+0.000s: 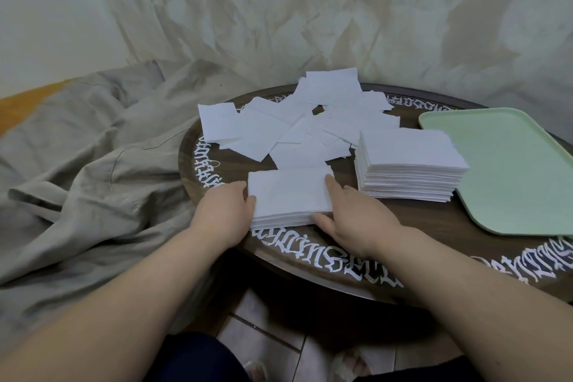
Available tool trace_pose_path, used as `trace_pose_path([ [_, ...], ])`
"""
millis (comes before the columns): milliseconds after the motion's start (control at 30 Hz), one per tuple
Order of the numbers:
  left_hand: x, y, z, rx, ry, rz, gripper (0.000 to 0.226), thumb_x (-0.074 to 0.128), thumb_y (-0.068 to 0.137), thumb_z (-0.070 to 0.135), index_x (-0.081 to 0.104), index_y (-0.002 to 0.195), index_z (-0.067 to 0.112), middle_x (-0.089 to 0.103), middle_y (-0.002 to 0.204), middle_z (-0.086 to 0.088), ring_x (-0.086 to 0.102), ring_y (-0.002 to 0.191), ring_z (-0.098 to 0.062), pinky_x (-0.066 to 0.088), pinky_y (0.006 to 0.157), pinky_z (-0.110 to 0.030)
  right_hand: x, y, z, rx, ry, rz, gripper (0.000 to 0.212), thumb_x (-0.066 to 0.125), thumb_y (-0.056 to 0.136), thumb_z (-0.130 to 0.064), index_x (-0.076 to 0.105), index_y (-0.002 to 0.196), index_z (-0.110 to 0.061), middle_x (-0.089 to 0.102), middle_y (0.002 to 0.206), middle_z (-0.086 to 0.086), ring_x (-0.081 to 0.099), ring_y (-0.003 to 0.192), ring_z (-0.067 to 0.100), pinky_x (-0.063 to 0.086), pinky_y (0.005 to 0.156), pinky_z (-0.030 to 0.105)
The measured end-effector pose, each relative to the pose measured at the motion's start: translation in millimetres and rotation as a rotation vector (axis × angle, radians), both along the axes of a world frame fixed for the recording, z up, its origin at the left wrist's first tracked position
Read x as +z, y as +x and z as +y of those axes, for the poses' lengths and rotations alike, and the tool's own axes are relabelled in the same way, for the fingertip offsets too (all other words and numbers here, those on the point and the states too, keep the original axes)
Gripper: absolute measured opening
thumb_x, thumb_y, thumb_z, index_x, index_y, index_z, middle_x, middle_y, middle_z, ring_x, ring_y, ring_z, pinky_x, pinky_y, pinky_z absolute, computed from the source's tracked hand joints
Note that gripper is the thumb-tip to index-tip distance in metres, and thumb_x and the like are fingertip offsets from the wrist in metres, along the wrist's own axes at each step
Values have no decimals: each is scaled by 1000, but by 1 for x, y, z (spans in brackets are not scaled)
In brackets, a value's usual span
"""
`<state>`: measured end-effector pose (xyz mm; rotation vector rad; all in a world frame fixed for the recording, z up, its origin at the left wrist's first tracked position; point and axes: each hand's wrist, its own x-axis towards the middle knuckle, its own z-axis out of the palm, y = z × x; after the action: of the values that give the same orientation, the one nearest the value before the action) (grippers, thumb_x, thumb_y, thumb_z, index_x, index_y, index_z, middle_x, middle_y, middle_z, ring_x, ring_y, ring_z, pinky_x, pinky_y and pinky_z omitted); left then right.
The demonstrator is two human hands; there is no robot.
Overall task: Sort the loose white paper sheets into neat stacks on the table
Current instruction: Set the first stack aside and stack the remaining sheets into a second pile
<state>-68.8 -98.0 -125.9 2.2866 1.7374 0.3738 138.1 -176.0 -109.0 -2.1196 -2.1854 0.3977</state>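
Observation:
A small stack of white sheets (288, 195) lies near the front edge of the round dark table (418, 226). My left hand (224, 211) grips the stack's left side, fingers curled round its edge. My right hand (353, 220) holds the right side, with the thumb at the stack's front corner and the fingers along its edge. A taller neat stack (409, 164) stands just to the right. Behind both, loose white sheets (297, 121) lie scattered and overlapping across the table's middle and back.
A pale green tray (508, 170) lies at the table's right. White lettering runs round the table's rim. A crumpled grey cloth (93, 149) lies to the left. A draped sheet hangs behind. Tiled floor and my feet show below the table edge.

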Motion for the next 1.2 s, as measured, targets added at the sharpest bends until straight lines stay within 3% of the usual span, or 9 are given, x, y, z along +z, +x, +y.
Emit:
trace_pose_path([
  [67, 0, -1, -1, -1, -2, -3, 16, 44, 93, 25, 55, 84, 17, 66, 86, -4, 57, 89, -28, 44, 74, -34, 0, 1, 0, 7, -12, -17, 70, 34, 96, -53, 10, 148, -12, 50, 121, 5, 43, 97, 22, 35, 78, 34],
  [133, 2, 0, -2, -3, -20, -5, 17, 44, 93, 25, 58, 94, 15, 68, 92, -4, 58, 95, -28, 43, 76, -33, 0, 1, 0, 21, -23, -34, 71, 33, 95, -55, 10, 148, -14, 48, 127, 5, 44, 110, 24, 37, 86, 35],
  [300, 12, -2, 2, 52, -13, -109, 48, 52, 93, 27, 43, 140, 16, 66, 115, 4, 57, 111, -21, 44, 93, -32, 16, 6, 7, -13, 106, -39, 70, 29, 94, -61, 12, 149, -22, 49, 133, 6, 48, 118, 26, 43, 90, 39],
  [433, 20, -4, 23, 0, 84, -223, 42, 61, 90, 23, 54, 132, 19, 62, 100, 11, 59, 92, -13, 43, 89, -27, 33, 7, 34, -14, 309, 61, 54, 40, 96, -47, 30, 144, -25, 48, 136, 2, 52, 117, 21, 41, 92, 34],
  [567, 30, -2, 51, -51, 129, -231, 36, 64, 89, 23, 60, 124, 20, 63, 106, 7, 56, 87, -8, 42, 87, -22, 38, 2, 74, 14, 346, 115, 46, 51, 95, -34, 42, 138, -22, 51, 131, -1, 52, 113, 17, 39, 93, 29],
  [733, 30, 0, 97, -48, 154, -146, 39, 67, 86, 34, 59, 123, 25, 56, 129, 4, 52, 113, -14, 42, 98, -31, 31, 3, 132, 21, 299, 86, 53, 59, 91, -30, 41, 139, -18, 47, 136, 2, 48, 120, 21, 38, 99, 31],
  [867, 17, 8, 138, -43, 139, 0, 55, 68, 81, 46, 55, 129, 23, 45, 140, 1, 34, 133, -20, 29, 109, -33, 21, 4, 178, -13, 216, 114, 66, 63, 87, -37, 34, 143, -15, 38, 145, 4, 39, 130, 21, 34, 103, 31],
  [1067, -6, 13, 168, 7, -24, 1, 81, 69, 72, 60, 42, 139, 23, 38, 145, 2, 31, 136, -21, 30, 108, -36, 2, 1, 233, -128, 171, 191, 76, 65, 84, -40, 28, 143, -10, 40, 141, 10, 35, 131, 25, 32, 101, 34],
  [1200, -15, 12, 167, -61, -26, 89, 101, 64, 62, 76, 33, 144, 26, 33, 149, 3, 25, 139, -22, 24, 112, -36, -6, -2, 249, -213, 92, 87, 74, 62, 81, -46, 30, 139, -11, 50, 126, 11, 39, 121, 32, 35, 91, 36],
])
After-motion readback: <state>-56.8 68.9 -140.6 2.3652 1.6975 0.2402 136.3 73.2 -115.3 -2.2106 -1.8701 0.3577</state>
